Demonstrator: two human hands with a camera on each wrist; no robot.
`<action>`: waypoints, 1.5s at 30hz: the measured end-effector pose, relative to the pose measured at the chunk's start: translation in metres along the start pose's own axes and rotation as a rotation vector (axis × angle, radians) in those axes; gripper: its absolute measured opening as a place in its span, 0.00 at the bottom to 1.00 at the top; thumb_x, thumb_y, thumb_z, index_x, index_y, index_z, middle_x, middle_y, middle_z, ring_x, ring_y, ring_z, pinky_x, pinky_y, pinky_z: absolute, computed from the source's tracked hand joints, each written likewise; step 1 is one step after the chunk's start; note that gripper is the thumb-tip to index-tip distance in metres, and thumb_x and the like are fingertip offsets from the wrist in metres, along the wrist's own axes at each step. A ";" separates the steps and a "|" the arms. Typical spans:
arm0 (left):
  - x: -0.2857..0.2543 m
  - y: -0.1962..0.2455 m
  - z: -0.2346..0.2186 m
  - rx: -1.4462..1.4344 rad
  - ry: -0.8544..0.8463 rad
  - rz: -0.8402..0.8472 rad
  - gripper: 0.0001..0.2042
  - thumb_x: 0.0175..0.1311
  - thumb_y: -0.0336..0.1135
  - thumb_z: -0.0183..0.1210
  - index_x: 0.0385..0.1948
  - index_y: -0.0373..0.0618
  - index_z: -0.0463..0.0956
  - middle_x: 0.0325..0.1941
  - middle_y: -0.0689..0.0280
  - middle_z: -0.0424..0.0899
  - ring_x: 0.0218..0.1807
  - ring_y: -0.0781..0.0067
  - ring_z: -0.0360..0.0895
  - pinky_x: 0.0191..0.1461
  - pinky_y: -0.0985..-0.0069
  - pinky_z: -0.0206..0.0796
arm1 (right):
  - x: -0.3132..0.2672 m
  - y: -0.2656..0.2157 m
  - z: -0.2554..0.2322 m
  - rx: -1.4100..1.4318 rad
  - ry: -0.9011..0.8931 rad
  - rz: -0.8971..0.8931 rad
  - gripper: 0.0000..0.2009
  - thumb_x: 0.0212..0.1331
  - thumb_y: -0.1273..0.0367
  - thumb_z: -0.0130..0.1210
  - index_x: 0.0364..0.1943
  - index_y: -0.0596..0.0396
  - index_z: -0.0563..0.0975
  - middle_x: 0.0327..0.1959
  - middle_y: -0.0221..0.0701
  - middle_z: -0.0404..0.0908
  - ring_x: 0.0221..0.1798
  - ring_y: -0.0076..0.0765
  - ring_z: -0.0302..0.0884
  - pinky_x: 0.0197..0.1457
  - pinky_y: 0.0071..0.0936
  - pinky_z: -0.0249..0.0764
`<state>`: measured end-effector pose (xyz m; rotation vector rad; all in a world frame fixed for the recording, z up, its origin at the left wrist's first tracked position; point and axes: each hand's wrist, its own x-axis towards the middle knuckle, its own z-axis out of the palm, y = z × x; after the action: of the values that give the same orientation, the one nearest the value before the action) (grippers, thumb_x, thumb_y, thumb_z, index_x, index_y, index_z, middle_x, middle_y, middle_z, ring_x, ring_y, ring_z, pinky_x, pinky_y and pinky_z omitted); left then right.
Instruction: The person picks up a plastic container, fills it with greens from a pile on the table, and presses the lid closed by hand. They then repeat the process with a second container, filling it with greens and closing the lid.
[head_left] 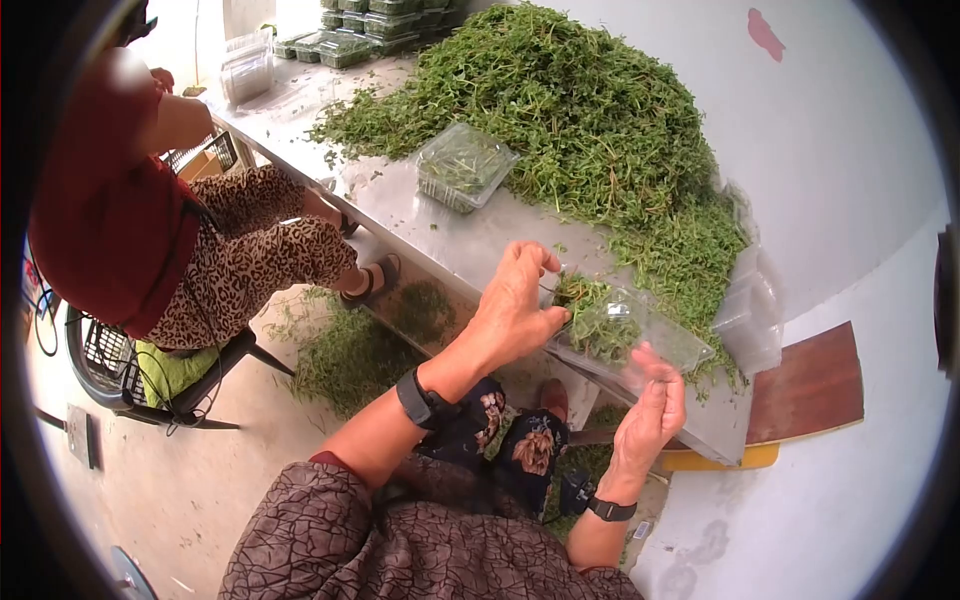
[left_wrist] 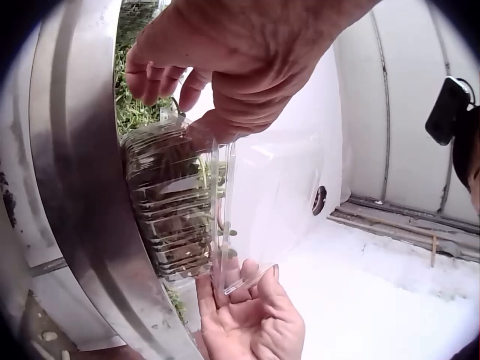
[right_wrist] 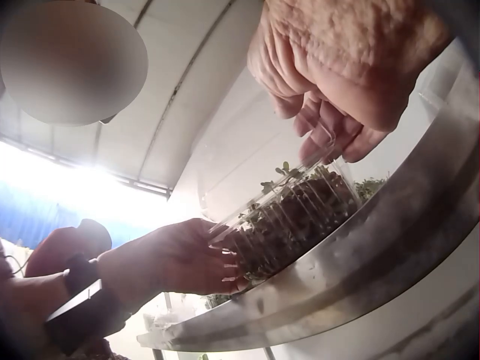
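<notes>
A clear plastic container [head_left: 597, 325] of green sprigs rests at the table's front edge, its lid [right_wrist: 225, 150] raised off the rim. My left hand [head_left: 512, 305] grips the container's left end, thumb at the rim; in the left wrist view this hand [left_wrist: 232, 64] is at the upper end of the ribbed box [left_wrist: 171, 202]. At the other end, my right hand [head_left: 652, 415] has curled fingers on the clear plastic. The right wrist view shows the right hand [right_wrist: 349, 82] holding the corner and the left hand [right_wrist: 176, 259] around the far end.
Behind the container lies a big heap of greens [head_left: 580, 120]. A filled, closed box [head_left: 463, 168] stands left of it, and stacked empty containers [head_left: 750, 310] stand right. More filled boxes [head_left: 345, 48] are at the far end. A seated person [head_left: 110, 190] is at the left; greens litter the floor.
</notes>
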<state>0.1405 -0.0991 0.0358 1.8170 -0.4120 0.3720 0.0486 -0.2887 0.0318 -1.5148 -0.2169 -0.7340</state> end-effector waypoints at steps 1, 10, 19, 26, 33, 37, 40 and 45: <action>0.002 -0.004 0.003 -0.011 0.021 0.013 0.24 0.45 0.26 0.63 0.49 0.45 0.71 0.49 0.59 0.70 0.48 0.61 0.72 0.52 0.69 0.67 | 0.001 0.000 0.000 -0.002 -0.004 -0.003 0.11 0.65 0.67 0.51 0.40 0.64 0.74 0.45 0.43 0.80 0.59 0.43 0.72 0.66 0.40 0.61; 0.010 -0.001 0.003 -0.142 -0.178 -0.184 0.22 0.47 0.27 0.62 0.48 0.44 0.74 0.48 0.60 0.69 0.43 0.68 0.72 0.48 0.73 0.69 | 0.002 -0.004 0.000 -0.097 -0.003 0.044 0.13 0.67 0.65 0.49 0.40 0.63 0.74 0.44 0.42 0.80 0.59 0.41 0.71 0.67 0.41 0.60; -0.007 -0.001 -0.005 -0.211 0.065 -0.043 0.12 0.53 0.27 0.62 0.40 0.41 0.78 0.37 0.63 0.73 0.35 0.75 0.72 0.40 0.78 0.68 | 0.002 -0.003 -0.002 -0.063 0.019 0.083 0.13 0.65 0.65 0.51 0.40 0.64 0.75 0.42 0.40 0.80 0.55 0.40 0.74 0.64 0.39 0.64; -0.001 0.004 -0.001 0.010 0.069 0.028 0.03 0.49 0.25 0.63 0.26 0.39 0.80 0.26 0.64 0.75 0.29 0.70 0.73 0.34 0.75 0.67 | 0.001 -0.003 0.000 -0.082 0.020 0.080 0.13 0.65 0.65 0.51 0.40 0.65 0.76 0.42 0.40 0.80 0.55 0.40 0.74 0.64 0.40 0.63; 0.008 0.004 -0.006 0.194 -0.001 0.398 0.04 0.51 0.24 0.61 0.29 0.39 0.81 0.27 0.61 0.79 0.31 0.59 0.75 0.37 0.68 0.69 | 0.002 -0.003 -0.001 -0.111 0.006 0.083 0.13 0.65 0.65 0.50 0.40 0.65 0.76 0.41 0.40 0.80 0.56 0.39 0.73 0.64 0.39 0.62; 0.003 0.004 -0.006 -0.033 0.127 0.277 0.07 0.59 0.24 0.55 0.37 0.40 0.80 0.34 0.60 0.81 0.36 0.62 0.77 0.41 0.71 0.69 | 0.002 -0.006 -0.001 -0.111 0.030 0.132 0.13 0.64 0.66 0.50 0.40 0.65 0.76 0.41 0.40 0.80 0.57 0.39 0.72 0.63 0.38 0.62; -0.004 -0.003 -0.007 -0.127 0.156 0.174 0.08 0.64 0.25 0.52 0.40 0.39 0.79 0.38 0.59 0.80 0.38 0.64 0.77 0.43 0.74 0.68 | 0.000 -0.007 -0.002 -0.123 0.030 0.158 0.13 0.64 0.66 0.50 0.40 0.64 0.76 0.41 0.40 0.80 0.56 0.38 0.72 0.63 0.38 0.63; -0.013 -0.010 -0.004 -0.070 0.173 0.315 0.08 0.63 0.24 0.52 0.40 0.40 0.79 0.40 0.60 0.79 0.39 0.66 0.77 0.43 0.75 0.69 | 0.001 0.001 -0.006 -0.125 -0.002 0.095 0.12 0.65 0.66 0.50 0.39 0.63 0.77 0.40 0.39 0.80 0.56 0.39 0.73 0.63 0.40 0.65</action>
<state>0.1335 -0.0913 0.0222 1.6379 -0.5840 0.7177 0.0483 -0.2947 0.0318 -1.6331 -0.1008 -0.6802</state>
